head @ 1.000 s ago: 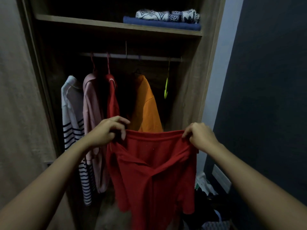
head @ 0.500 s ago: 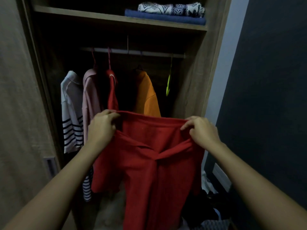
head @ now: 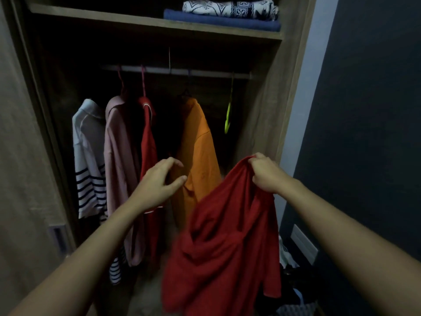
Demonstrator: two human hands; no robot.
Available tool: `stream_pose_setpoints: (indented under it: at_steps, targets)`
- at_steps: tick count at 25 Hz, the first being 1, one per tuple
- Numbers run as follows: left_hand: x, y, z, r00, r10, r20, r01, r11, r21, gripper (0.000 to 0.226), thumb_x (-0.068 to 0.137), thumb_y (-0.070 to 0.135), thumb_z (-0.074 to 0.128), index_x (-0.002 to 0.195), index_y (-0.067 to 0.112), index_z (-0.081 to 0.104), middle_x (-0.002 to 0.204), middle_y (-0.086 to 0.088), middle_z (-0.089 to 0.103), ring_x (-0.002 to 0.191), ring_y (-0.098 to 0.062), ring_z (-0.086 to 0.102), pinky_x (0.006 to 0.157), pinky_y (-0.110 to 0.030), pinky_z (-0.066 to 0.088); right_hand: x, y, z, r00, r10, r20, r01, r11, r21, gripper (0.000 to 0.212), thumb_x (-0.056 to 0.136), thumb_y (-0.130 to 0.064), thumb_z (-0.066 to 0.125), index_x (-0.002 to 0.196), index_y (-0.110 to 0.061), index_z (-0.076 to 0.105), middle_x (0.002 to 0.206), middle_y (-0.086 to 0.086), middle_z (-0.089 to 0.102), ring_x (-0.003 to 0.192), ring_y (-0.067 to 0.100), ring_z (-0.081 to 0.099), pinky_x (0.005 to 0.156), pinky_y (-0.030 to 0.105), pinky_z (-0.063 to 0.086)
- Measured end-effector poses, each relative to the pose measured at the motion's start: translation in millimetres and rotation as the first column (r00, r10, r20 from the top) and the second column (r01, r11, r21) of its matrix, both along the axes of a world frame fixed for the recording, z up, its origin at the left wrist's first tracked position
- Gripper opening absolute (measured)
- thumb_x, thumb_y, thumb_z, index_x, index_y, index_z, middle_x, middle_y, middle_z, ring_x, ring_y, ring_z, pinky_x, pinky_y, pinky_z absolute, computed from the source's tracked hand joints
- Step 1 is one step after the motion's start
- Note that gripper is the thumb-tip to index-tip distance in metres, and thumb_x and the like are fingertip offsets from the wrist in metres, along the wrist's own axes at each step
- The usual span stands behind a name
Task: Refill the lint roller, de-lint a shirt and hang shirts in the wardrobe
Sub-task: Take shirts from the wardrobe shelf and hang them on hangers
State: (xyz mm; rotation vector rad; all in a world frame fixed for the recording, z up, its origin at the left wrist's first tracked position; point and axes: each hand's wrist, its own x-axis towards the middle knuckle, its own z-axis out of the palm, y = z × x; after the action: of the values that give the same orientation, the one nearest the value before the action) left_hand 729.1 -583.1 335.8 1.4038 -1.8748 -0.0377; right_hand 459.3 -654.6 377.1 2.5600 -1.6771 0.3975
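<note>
Hanging on rail (head: 182, 71): 4 shirts (head: 198, 156), 1 bare yellow-green hanger (head: 228, 115), open room between. Right grip (head: 265, 175) clutches edge of 1 red shirt (head: 223, 247); left grip (head: 159, 183) loosely spread, empty.

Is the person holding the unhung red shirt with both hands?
No: only the right hand grips the red shirt, while the left hand is open, off the cloth, in front of the orange shirt.
</note>
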Motion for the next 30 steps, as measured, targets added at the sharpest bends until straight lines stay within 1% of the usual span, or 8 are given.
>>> stream_pose_setpoints:
  at_steps: [4, 7, 10, 13, 16, 20, 23, 30]
  targets:
    - [-34, -21, 8, 0.996, -0.09, -0.009, 0.09, 0.996, -0.021, 0.024, 0.091, 0.031, 0.059, 0.111, 0.018, 0.056, 0.082, 0.009, 0.065, 0.075, -0.001, 0.063, 0.069, -0.025, 0.05, -6, -33, 2, 0.828, -0.089, -0.554, -0.015, 0.984, -0.18, 0.049, 0.091, -0.015, 0.035, 0.138, 0.0, 0.036, 0.145, 0.023, 0.036, 0.14, 0.033, 0.025, 0.117, 0.045, -0.002]
    - [-60, -49, 24, 0.993, -0.096, 0.065, 0.104, 0.986, -0.129, 0.025, 0.094, 0.034, 0.055, 0.112, 0.017, 0.058, 0.077, 0.008, 0.066, 0.069, -0.005, 0.064, 0.066, -0.029, 0.052, -25, -49, 7, 0.677, -0.18, -0.713, -0.004, 0.969, -0.249, 0.056, 0.095, -0.025, 0.028, 0.146, -0.004, 0.022, 0.154, 0.02, 0.02, 0.145, 0.03, 0.013, 0.117, 0.042, -0.005]
    - [-85, -97, 51, 0.994, -0.062, 0.085, 0.079, 0.976, -0.202, 0.032, 0.095, 0.031, 0.053, 0.119, 0.01, 0.058, 0.102, -0.01, 0.07, 0.094, -0.023, 0.066, 0.082, -0.034, 0.052, -36, -56, 4, 0.643, -0.196, -0.74, -0.037, 0.958, -0.286, 0.056, 0.095, -0.026, 0.025, 0.146, -0.002, 0.02, 0.155, 0.02, 0.018, 0.145, 0.028, 0.012, 0.118, 0.039, 0.002]
    - [-107, -156, 85, 0.999, 0.035, 0.036, -0.027, 0.98, -0.195, 0.051, 0.094, 0.022, 0.055, 0.136, -0.004, 0.041, 0.133, -0.024, 0.052, 0.126, -0.033, 0.047, 0.105, -0.033, 0.032, -36, -59, -2, 0.665, -0.186, -0.724, -0.073, 0.948, -0.31, 0.055, 0.095, -0.025, 0.025, 0.144, 0.0, 0.023, 0.153, 0.022, 0.021, 0.144, 0.03, 0.014, 0.117, 0.039, 0.006]
    - [-123, -202, 112, 0.986, 0.103, -0.132, -0.093, 0.992, 0.08, 0.077, 0.093, 0.023, 0.056, 0.149, -0.001, 0.009, 0.154, -0.024, 0.019, 0.142, -0.036, 0.02, 0.117, -0.04, 0.021, -37, -64, -6, 0.662, -0.206, -0.72, -0.054, 0.946, -0.32, 0.054, 0.096, -0.024, 0.022, 0.145, 0.001, 0.021, 0.154, 0.022, 0.018, 0.145, 0.031, 0.012, 0.117, 0.04, 0.006]
    - [-142, -227, 125, 0.884, 0.222, -0.412, -0.04, 0.913, 0.406, 0.071, 0.094, 0.013, 0.053, 0.149, 0.004, 0.01, 0.146, -0.022, 0.034, 0.13, -0.036, 0.042, 0.106, -0.044, 0.041, -38, -65, -5, 0.646, -0.217, -0.732, -0.065, 0.94, -0.336, 0.053, 0.099, -0.025, 0.019, 0.146, -0.002, 0.018, 0.155, 0.019, 0.016, 0.145, 0.03, 0.009, 0.117, 0.04, 0.003]
    - [-153, -226, 125, 0.844, 0.254, -0.472, -0.173, 0.963, 0.208, 0.036, 0.098, 0.007, 0.04, 0.132, -0.004, 0.038, 0.131, -0.023, 0.05, 0.118, -0.037, 0.053, 0.097, -0.041, 0.047, -39, -66, -6, 0.634, -0.222, -0.741, -0.073, 0.937, -0.342, 0.052, 0.099, -0.025, 0.017, 0.146, -0.003, 0.016, 0.156, 0.019, 0.014, 0.146, 0.029, 0.008, 0.117, 0.039, 0.002]
    - [-159, -164, 94, 0.779, 0.08, -0.622, -0.148, 0.987, -0.058, 0.033, 0.097, 0.009, 0.038, 0.128, 0.001, 0.043, 0.114, -0.024, 0.061, 0.103, -0.038, 0.059, 0.086, -0.039, 0.046, -35, -64, -6, 0.627, -0.239, -0.741, -0.039, 0.941, -0.337, 0.054, 0.098, -0.025, 0.02, 0.146, -0.001, 0.018, 0.155, 0.021, 0.014, 0.146, 0.031, 0.007, 0.117, 0.04, 0.002]
